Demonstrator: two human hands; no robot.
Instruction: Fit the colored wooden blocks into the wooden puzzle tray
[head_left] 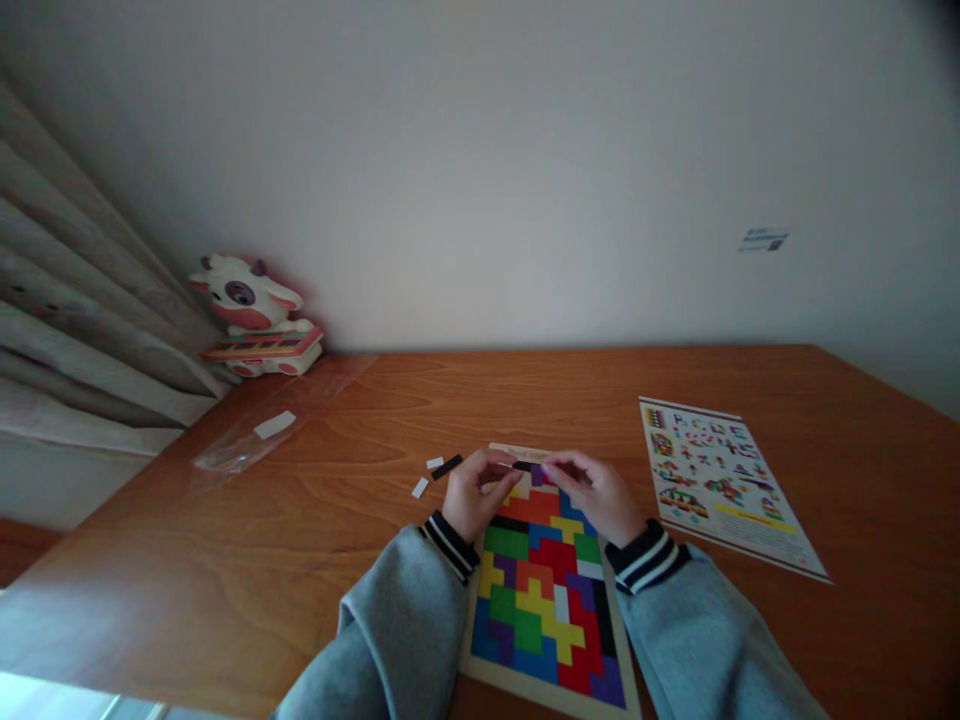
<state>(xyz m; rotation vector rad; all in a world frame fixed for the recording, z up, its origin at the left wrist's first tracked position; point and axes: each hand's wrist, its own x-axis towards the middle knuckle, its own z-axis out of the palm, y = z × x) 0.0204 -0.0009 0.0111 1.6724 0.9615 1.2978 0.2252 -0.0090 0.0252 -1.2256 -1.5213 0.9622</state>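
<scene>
A pale-framed puzzle board (628,690) lies below my hands, filled with brightly coloured block-shaped pieces. My left hand (474,492) is over its upper left part, thumb and fingers closed at the left end of a small black puzzle piece (523,466). My right hand (600,492) is over the upper right part, thumb and index finger drawn together near the piece's other end. Whether the right fingertips grip anything is too small to tell. Left of the board lie a loose black piece (447,467) and two small white pieces (420,487).
A printed sheet (724,480) with coloured pictures lies to the right. Clear plastic wrapping (240,445) with a white slip is on the left of the wooden table (337,560). At the back left corner stands a cow-shaped toy keyboard (259,320) beside a curtain (90,300).
</scene>
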